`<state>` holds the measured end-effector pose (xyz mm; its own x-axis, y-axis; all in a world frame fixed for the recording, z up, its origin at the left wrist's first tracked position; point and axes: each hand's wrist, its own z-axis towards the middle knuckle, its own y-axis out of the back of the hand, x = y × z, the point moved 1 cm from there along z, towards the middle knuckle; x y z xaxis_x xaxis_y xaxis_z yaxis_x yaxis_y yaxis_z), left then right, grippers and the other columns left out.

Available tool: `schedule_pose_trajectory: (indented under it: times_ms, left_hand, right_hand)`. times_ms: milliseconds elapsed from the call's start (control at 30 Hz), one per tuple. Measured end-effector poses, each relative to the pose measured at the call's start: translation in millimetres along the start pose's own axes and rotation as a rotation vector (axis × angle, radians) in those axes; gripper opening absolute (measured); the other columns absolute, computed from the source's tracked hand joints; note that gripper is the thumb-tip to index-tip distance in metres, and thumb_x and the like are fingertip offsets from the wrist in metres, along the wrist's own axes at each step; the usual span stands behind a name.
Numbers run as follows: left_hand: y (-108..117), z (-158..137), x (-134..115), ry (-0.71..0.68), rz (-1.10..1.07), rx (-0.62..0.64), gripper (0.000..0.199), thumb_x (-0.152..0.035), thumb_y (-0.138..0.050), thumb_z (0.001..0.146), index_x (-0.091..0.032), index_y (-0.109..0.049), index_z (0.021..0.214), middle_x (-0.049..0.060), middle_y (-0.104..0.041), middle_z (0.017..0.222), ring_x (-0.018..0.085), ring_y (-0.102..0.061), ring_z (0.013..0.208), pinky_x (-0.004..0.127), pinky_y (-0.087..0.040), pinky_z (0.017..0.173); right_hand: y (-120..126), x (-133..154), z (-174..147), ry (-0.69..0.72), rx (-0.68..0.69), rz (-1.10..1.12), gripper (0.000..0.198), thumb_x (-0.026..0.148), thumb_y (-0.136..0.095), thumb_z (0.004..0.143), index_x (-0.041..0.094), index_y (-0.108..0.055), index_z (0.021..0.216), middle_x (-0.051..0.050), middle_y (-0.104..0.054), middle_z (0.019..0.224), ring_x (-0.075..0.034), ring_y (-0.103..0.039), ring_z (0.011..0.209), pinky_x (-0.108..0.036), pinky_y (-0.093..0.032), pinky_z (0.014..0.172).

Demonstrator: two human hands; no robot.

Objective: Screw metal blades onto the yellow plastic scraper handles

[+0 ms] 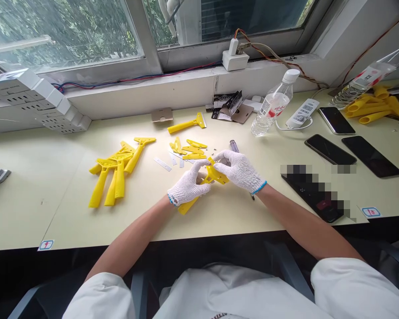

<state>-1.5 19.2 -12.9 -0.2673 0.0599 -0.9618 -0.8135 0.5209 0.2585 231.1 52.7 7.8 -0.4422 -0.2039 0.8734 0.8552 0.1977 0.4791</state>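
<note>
Pale table [69, 221] — a yellow scraper [189, 206] in hand near its front edge.
I have my left hand [188, 185] wrapped round the scraper; my right hand [241, 170] is at its head, pinching or touching, I cannot tell — thin blades [162, 164] lie left, tiny metal bits [213, 154] beyond.

The gloves [242, 170] look like knitted cloth, matt and rough. The held scraper [188, 206] appears to be plastic with a soft sheen; the scraper handles [119, 180] lying in a pile look like the same plastic, ribbed at the grips. The loose blades [162, 164] seem thin, smooth metal. The tabletop [76, 226] is smooth and faintly glossy. The nearer bottle [262, 117] is clear, shiny plastic, the smartphones [371, 156] glassy, the small box [162, 115] matt cardboard, the shirt [219, 288] matt cloth.
</note>
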Motion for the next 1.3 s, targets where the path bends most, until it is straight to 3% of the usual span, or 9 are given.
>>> schedule_pose_trajectory:
  times_ms: [200, 400, 567, 833, 1100, 1300]
  left_hand:
    - [1.7, -0.8, -0.6, -0.024, 0.051, -0.006, 0.07, -0.017, -0.068, 0.089, -0.027, -0.048, 0.155, -0.008, -0.066, 0.08, 0.013, -0.066, 0.062, 0.026, -0.052, 0.064]
    - [0.2, 0.0, 0.1, -0.029, 0.003, -0.045, 0.067, -0.019, -0.072, 0.084, -0.028, -0.051, 0.147, -0.006, -0.071, 0.089, 0.011, -0.065, 0.061, 0.025, -0.05, 0.062]
    - [-0.2, 0.0, 2.6, 0.0, -0.01, -0.026, 0.064, -0.016, -0.069, 0.085, -0.028, -0.049, 0.144, -0.005, -0.072, 0.091, 0.012, -0.066, 0.063, 0.024, -0.051, 0.061]
    - [0.3, 1.4, 7.9, -0.006, -0.061, -0.018, 0.062, -0.018, -0.072, 0.086, -0.028, -0.045, 0.141, -0.004, -0.073, 0.096, 0.011, -0.066, 0.062, 0.024, -0.053, 0.061]
    - [0.2, 2.9, 11.5, -0.032, -0.101, -0.033, 0.056, -0.018, -0.072, 0.086, -0.027, -0.044, 0.134, 0.001, -0.076, 0.108, 0.011, -0.069, 0.067, 0.025, -0.056, 0.063]
    - [-0.7, 2.8, 10.7, -0.051, -0.103, -0.03, 0.057, -0.017, -0.073, 0.085, -0.027, -0.045, 0.134, -0.007, -0.068, 0.086, 0.01, -0.062, 0.062, 0.022, -0.047, 0.061]
  right_hand:
    - [-8.9, -0.5, -3.9, 0.03, -0.04, -0.07, 0.026, 0.041, -0.069, 0.098, 0.02, -0.079, 0.109, -0.004, -0.077, 0.09, -0.016, -0.065, 0.073, -0.029, -0.052, 0.07]
    - [-12.9, 2.0, -6.0, 0.071, -0.081, -0.075, 0.024, 0.037, -0.063, 0.103, 0.02, -0.078, 0.111, -0.005, -0.081, 0.101, -0.017, -0.069, 0.078, -0.03, -0.055, 0.076]
    - [-13.8, 4.3, -6.9, 0.057, -0.083, -0.083, 0.023, 0.037, -0.064, 0.102, 0.02, -0.078, 0.11, -0.005, -0.08, 0.096, -0.017, -0.066, 0.075, -0.03, -0.055, 0.076]
    - [-18.5, 3.7, -11.0, 0.16, -0.099, -0.177, 0.024, 0.038, -0.06, 0.106, 0.021, -0.077, 0.109, -0.004, -0.079, 0.093, -0.016, -0.061, 0.069, -0.032, -0.051, 0.074]
    - [-23.2, -5.5, -10.8, 0.309, -0.148, -0.341, 0.028, 0.033, -0.053, 0.11, 0.02, -0.078, 0.106, -0.01, -0.08, 0.106, -0.02, -0.069, 0.085, -0.035, -0.054, 0.087]
    - [-25.6, -5.0, -10.2, 0.234, -0.198, -0.381, 0.018, 0.031, -0.062, 0.104, 0.019, -0.075, 0.108, -0.011, -0.076, 0.11, -0.023, -0.069, 0.094, -0.037, -0.053, 0.09]
